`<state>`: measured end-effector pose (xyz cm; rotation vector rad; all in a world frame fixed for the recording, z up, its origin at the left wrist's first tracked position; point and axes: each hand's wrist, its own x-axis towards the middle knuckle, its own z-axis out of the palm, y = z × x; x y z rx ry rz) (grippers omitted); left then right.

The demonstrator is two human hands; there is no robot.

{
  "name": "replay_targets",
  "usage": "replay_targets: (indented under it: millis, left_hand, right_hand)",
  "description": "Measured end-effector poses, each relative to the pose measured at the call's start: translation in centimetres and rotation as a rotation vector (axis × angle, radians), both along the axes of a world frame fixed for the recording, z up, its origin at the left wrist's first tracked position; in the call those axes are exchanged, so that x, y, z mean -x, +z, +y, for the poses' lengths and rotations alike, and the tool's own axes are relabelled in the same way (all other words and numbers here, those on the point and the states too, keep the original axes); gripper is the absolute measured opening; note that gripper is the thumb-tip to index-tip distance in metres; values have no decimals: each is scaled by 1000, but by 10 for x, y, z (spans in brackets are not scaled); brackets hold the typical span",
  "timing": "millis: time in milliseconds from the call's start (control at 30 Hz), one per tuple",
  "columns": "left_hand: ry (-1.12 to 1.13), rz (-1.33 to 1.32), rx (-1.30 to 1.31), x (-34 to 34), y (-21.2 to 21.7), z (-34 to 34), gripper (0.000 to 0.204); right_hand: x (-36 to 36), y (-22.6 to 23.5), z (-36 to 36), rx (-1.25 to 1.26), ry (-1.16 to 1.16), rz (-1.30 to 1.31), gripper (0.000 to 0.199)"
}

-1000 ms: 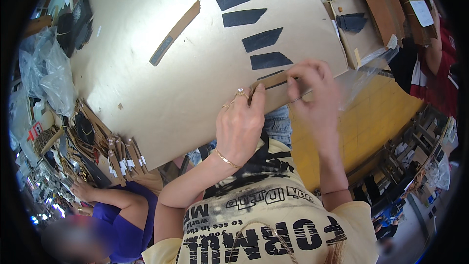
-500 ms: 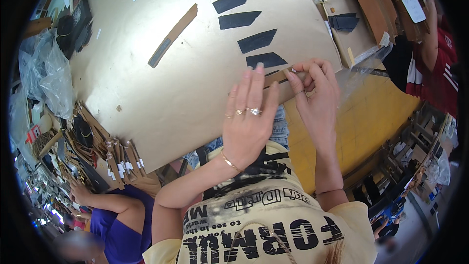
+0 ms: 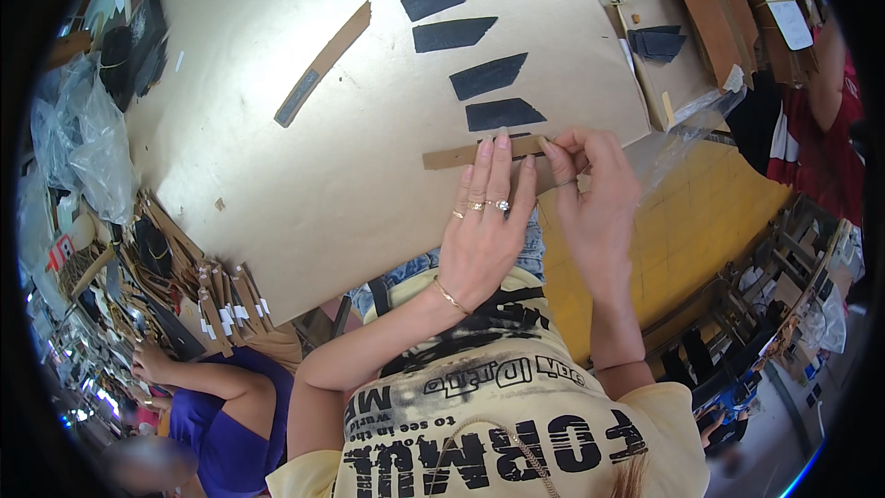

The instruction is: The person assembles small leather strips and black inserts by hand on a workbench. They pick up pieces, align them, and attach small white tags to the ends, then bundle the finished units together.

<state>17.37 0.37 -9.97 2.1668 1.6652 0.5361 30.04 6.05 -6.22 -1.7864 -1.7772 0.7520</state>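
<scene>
A brown leather-like strip (image 3: 444, 159) lies near the front edge of the table, with dark edges of another piece showing beside it under the fingers. My left hand (image 3: 484, 235) rests on the strip, its fingers stretched out and lying flat. My right hand (image 3: 595, 198) pinches the strip's right end between thumb and fingers; the fingertips partly hide that end. Just beyond my hands, a black slanted piece (image 3: 504, 114) lies flat, with more black pieces (image 3: 489, 76) in a column behind it. Another brown strip (image 3: 324, 63) with a dark patch lies farther left.
Clear plastic bags (image 3: 88, 148) and bundled brown strips (image 3: 230, 300) crowd the left side. At the right are stacked black pieces (image 3: 656, 43), large brown pieces (image 3: 710, 5) and a yellow surface (image 3: 673, 231). Other people sit at both sides.
My left hand has shifted right and slightly nearer, uncovering the strip's left part. My right hand has lowered slightly and keeps its pinch on the right end.
</scene>
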Motion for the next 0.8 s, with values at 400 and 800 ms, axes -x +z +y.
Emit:
replay_targets:
  millis: [400,800]
  left_hand:
    - [4,87,-29,-1,2,-1,40]
    - [6,133,-53,-3,1,1,42]
  right_hand:
    - [0,21,5,87,3,112,15]
    - [-14,-2,13,125,-12,231,28]
